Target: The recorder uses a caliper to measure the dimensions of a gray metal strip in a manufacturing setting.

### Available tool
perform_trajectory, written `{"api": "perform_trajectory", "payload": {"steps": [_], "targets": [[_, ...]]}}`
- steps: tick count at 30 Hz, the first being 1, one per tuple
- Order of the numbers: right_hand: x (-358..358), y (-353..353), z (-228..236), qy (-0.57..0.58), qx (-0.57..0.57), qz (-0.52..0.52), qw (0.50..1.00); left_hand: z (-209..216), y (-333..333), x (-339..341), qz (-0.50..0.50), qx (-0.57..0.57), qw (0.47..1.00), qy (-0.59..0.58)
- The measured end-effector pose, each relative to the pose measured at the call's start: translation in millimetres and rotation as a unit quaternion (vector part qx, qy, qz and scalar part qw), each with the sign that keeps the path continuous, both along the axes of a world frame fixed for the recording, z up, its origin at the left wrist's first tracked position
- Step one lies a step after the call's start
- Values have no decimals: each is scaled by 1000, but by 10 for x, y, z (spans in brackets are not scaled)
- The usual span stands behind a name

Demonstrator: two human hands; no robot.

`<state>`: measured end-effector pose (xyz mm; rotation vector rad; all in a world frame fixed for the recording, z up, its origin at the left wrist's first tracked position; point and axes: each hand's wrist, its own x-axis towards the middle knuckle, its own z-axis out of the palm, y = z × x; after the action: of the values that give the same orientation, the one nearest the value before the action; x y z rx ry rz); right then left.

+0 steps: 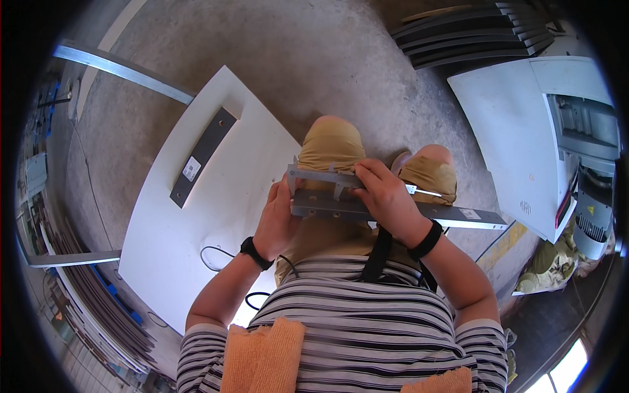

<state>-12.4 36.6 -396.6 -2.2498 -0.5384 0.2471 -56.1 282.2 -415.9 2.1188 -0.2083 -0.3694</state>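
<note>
A long dark metal bar (444,213) with several holes and a white label lies across my lap, its far end reaching out to the right. My left hand (278,221) is closed around the bar's left end, fingers close to the fixed jaw of a vernier caliper (318,175). Just above the bar, the caliper lies lengthwise with its jaws pointing down to it. My right hand (388,200) grips the caliper near its sliding part, and its thin depth rod sticks out beyond my fingers. Whether the jaws touch the bar is hard to make out.
On my left stands a white table (157,242) carrying a shorter dark bar (204,157) with holes and a label. A black cable (211,258) loops on it. Stacked dark bars (472,36) lie at the far right, by a white machine (508,131).
</note>
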Motion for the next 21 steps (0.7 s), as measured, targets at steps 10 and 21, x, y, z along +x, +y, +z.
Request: {"api": "perform_trajectory", "payload": {"steps": [10,21], "targets": [[-19,-17,-17,-7,-2,-3,1000,-10,-4,-11,-7,11,1000,-11],[57,-9,-4,0,-10,-2,1000,-71,2,69,-27,24,999,-32]]}}
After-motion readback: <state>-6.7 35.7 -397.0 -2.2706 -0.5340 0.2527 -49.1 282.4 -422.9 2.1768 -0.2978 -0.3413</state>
